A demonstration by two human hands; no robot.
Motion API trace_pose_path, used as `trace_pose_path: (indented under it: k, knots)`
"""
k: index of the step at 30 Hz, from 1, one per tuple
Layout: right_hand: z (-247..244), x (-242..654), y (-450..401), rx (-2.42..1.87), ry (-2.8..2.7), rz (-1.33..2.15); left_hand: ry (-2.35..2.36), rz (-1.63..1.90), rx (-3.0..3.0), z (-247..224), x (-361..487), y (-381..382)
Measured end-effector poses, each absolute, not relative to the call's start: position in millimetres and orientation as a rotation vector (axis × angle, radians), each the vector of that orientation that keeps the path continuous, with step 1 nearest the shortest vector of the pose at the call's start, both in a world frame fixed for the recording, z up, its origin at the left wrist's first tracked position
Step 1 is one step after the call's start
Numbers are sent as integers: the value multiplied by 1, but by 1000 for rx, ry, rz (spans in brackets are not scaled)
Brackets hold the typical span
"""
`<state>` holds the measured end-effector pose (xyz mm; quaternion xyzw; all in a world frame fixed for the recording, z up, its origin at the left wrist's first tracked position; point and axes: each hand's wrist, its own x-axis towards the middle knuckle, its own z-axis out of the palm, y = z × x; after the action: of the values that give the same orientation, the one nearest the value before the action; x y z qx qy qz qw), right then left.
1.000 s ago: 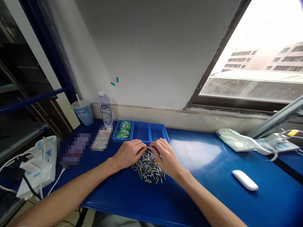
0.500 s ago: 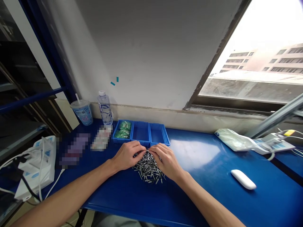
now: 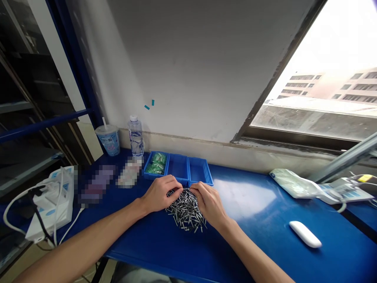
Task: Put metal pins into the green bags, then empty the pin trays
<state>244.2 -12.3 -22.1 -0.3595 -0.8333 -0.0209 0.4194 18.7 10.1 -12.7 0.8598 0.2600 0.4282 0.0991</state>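
Observation:
A heap of small silver metal pins, rivet-like, lies on the blue table. My left hand is at the heap's upper left, fingertips pinched together. At its upper right is my right hand, also closed, thumb against fingers. The fingertips nearly meet over the far edge of the heap; whatever they hold is too small to make out. Just beyond them stand three joined blue bins: the left one holds green-and-white packets, while the middle bin and right bin show bare bottoms.
A lidded cup and a water bottle stand at the back left, near a power strip with cables. On the right are a white oblong object, a plastic pouch and a metal arm.
The view has shifted slightly, so the table items appear a little further right. My right fingertips have moved slightly away from my left ones. Both hands stay closed at the heap.

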Motion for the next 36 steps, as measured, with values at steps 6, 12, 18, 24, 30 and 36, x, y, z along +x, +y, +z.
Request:
trace_pose_path:
  k: [6, 12, 18, 24, 30, 36]
  knots:
    - [-23, 242, -14, -941, -2031, 20, 824, 1224, 2510, -11, 18, 9]
    - [-24, 235, -18, -920, -2073, 48, 745, 1231, 2582, -13, 24, 5]
    - [-20, 238, -16, -917, -2122, -44, 751, 1210, 2608, -13, 24, 6]
    - [-17, 242, -14, -917, -2075, -43, 824, 1192, 2534, -10, 19, 10]
    - [-20, 242, -13, -921, -2067, -26, 820, 1163, 2516, -10, 17, 9]
    - [-23, 238, -17, -923, -2079, 11, 756, 1193, 2563, -10, 20, 6]
